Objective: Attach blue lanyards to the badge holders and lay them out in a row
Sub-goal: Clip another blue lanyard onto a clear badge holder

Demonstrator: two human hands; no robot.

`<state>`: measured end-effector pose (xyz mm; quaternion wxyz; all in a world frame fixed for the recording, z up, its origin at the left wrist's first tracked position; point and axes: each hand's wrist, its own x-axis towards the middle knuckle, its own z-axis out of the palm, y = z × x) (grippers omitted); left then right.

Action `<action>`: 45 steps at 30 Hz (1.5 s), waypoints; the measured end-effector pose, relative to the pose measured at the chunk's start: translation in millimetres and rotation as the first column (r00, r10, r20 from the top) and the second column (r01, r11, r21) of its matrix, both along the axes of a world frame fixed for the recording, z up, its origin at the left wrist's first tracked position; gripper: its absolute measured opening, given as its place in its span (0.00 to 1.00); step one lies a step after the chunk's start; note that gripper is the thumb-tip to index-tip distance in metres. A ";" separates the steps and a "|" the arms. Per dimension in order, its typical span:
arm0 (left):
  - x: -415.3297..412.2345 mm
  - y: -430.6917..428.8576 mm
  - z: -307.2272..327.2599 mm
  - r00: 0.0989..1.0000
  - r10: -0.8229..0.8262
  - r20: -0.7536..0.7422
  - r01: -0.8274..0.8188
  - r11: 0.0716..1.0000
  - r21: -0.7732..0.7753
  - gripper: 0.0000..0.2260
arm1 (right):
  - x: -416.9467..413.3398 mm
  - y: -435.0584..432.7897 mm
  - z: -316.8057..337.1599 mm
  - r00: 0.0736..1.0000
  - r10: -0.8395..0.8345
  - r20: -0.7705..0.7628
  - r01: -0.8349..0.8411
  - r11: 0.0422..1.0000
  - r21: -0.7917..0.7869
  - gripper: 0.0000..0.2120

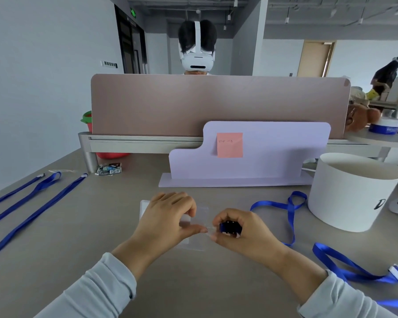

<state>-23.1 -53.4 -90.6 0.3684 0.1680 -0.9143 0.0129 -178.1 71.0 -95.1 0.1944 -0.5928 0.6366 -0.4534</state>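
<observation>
Open-plan office: desk (pixel 55 226) with divider screen (pixel 193 104), sticky note (pixel 229 145), exposed ceiling.

Head view: forward-down, close over table (pixel 101 226).

Right of the fingers of the right hand (pixel 246 235), a white round box (pixel 345 198) bears a black letter like "D", partly cut off. Beyond the fingers, a pink sticky note (pixel 229 145) has small handwriting, too faint to read.
</observation>
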 end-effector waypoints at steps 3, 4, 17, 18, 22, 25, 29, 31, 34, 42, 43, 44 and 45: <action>-1.0 0.7 0.0 1.000 -0.021 0.000 0.021 1.000 -0.002 0.15 | -0.1 -0.9 0.1 0.999 -0.034 -0.022 0.034 0.999 0.004 0.06; -1.4 0.9 -0.3 1.000 -0.027 -0.004 0.027 1.000 0.003 0.15 | -0.6 -0.4 0.3 0.999 -0.036 -0.025 0.036 0.999 0.013 0.06; -3.9 5.7 2.2 1.000 -0.008 -0.017 0.008 1.000 -0.026 0.16 | -0.7 -1.1 -1.6 0.999 -0.031 0.012 0.030 0.999 0.021 0.06; -3.7 6.0 2.9 1.000 -0.018 -0.004 0.018 1.000 -0.020 0.16 | -1.0 -0.8 -1.3 0.999 -0.032 0.014 0.031 0.999 0.023 0.08; -1.4 9.4 5.0 0.999 -0.010 0.039 0.008 0.999 0.052 0.17 | -2.9 -1.2 -0.5 0.998 -0.045 0.044 0.044 0.999 0.029 0.09; -0.6 11.0 6.3 0.997 0.000 0.076 -0.008 0.994 0.110 0.19 | -3.0 -1.6 0.7 0.998 -0.038 0.046 0.037 0.999 0.035 0.09; -2.1 12.7 11.6 0.985 -0.005 0.170 -0.003 0.999 0.047 0.14 | -2.0 -1.7 0.9 0.998 -0.052 0.023 0.051 0.998 0.027 0.11; -2.5 11.8 12.2 0.985 -0.012 0.171 0.007 1.000 0.030 0.13 | -1.5 -1.6 1.1 0.998 -0.055 0.020 0.055 0.998 0.022 0.11; -2.9 15.0 13.6 0.984 -0.013 0.178 0.008 1.000 0.026 0.14 | -1.3 -1.1 1.3 0.999 -0.053 -0.007 0.053 0.998 0.018 0.10; -2.6 22.1 16.4 0.972 -0.015 0.234 -0.026 0.985 0.171 0.21 | -1.8 -1.8 0.9 0.997 -0.068 -0.036 0.067 0.998 -0.011 0.09; -3.0 21.8 15.7 0.976 -0.020 0.217 -0.020 0.983 0.180 0.22 | -1.8 -2.3 0.5 0.997 -0.064 -0.049 0.063 0.998 -0.010 0.09; -3.4 21.4 15.3 0.979 -0.025 0.202 -0.013 0.983 0.182 0.24 | -1.9 -2.6 0.2 0.996 -0.061 -0.058 0.060 0.998 -0.011 0.10; -3.9 20.5 14.0 0.981 -0.026 0.192 -0.010 0.983 0.183 0.25 | -2.1 -2.8 0.0 0.996 -0.059 -0.062 0.058 0.998 -0.013 0.11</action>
